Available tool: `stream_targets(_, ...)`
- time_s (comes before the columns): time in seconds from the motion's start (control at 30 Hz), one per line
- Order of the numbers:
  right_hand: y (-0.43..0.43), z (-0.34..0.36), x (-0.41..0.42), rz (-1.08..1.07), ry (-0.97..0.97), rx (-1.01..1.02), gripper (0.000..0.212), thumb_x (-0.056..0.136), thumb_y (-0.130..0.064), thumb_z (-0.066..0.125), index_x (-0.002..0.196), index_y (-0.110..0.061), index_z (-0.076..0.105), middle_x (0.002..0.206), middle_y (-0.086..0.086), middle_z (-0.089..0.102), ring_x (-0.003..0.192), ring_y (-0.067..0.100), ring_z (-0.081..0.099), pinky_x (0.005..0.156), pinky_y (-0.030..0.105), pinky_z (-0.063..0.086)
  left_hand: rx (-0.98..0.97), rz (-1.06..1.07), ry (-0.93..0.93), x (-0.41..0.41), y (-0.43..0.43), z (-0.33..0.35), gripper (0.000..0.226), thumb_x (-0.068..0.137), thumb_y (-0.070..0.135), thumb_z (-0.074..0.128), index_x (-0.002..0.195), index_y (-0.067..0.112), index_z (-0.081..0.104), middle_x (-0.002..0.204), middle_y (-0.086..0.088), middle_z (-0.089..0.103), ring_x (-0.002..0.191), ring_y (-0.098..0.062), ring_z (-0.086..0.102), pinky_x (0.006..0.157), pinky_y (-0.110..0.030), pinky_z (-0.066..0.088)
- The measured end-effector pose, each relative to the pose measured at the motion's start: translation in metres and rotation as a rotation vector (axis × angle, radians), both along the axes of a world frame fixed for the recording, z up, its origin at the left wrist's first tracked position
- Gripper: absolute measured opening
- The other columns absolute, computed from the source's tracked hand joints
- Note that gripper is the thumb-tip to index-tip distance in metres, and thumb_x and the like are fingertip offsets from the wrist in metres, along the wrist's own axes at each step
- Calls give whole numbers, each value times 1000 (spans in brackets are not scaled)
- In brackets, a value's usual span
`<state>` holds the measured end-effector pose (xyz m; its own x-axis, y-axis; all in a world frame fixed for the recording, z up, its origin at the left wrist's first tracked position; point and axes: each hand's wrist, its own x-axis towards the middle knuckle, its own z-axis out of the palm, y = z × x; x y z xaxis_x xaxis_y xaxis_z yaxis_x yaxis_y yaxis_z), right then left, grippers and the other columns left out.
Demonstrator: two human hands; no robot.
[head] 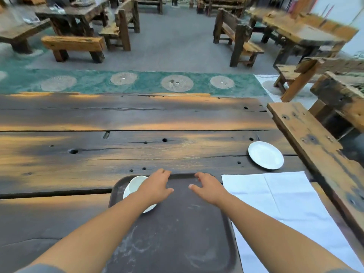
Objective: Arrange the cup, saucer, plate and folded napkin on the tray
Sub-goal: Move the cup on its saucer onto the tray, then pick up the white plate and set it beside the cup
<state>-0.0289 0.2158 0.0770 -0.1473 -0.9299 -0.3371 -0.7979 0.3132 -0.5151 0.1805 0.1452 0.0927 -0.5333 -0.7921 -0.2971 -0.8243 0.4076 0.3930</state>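
One view only, from a camera on the person's head. It looks forward and steeply down across a wooden table point(137, 119), close over the tray point(177, 233) at the near edge, with both forearms reaching in from the bottom. The wide lens bends the edges of the picture. Beyond the table's far edge it takes in floor and benches point(72, 46), well away.

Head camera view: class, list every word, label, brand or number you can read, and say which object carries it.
None can be read.
The tray, cup, plate and napkin are plain, with no print showing.
The wooden table carries no markings either.
Background furniture is too blurred to tell.
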Motion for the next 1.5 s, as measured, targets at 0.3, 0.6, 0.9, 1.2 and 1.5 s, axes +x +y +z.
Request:
stream_targets(0.3, 40, -3, -152, -27, 61, 61, 62, 93, -50, 54, 144, -18, 44, 144, 3, 53, 129, 20, 52, 101, 37, 45, 26, -64, -29, -157, 25, -6, 54, 92, 43, 57, 135, 12, 48, 129, -6, 51, 121, -25, 51, 98, -39, 46)
stream_targets(0.6, 64, -16, -295, -63, 115, 113, 59, 96, -44, 53, 147, -18, 40, 145, 2, 49, 132, 19, 49, 102, 37, 45, 18, -157, -99, -299, 33, -23, 44, 94, 35, 53, 129, 9, 49, 125, -7, 52, 110, -25, 54, 86, -34, 46)
stream_targets(0.9, 56, -39, -386, -108, 138, 146, 52, 95, -44, 54, 138, -16, 47, 133, 6, 57, 122, 22, 55, 97, 39, 49, 57, -160, -123, -379, 9, -44, 47, 94, 32, 51, 134, 8, 47, 133, -8, 49, 118, -26, 53, 96, -41, 48)
stream_targets(1.2, 7, -66, -451, -161, 113, 143, 55, 94, -42, 55, 142, -17, 45, 141, 4, 53, 127, 24, 52, 100, 42, 48, 107, -145, -119, -438, -42, -81, 45, 93, 33, 55, 133, 12, 50, 133, -8, 52, 119, -25, 54, 97, -40, 48)
stream_targets(1.5, -23, -104, -489, -348, 43, 122, 61, 92, -47, 59, 143, -17, 45, 133, 3, 60, 119, 22, 58, 93, 39, 52, 172, -10, -12, -456, -85, -113, 28, 89, 19, 49, 115, 19, 59, 122, -1, 61, 108, -24, 58, 89, -41, 51)
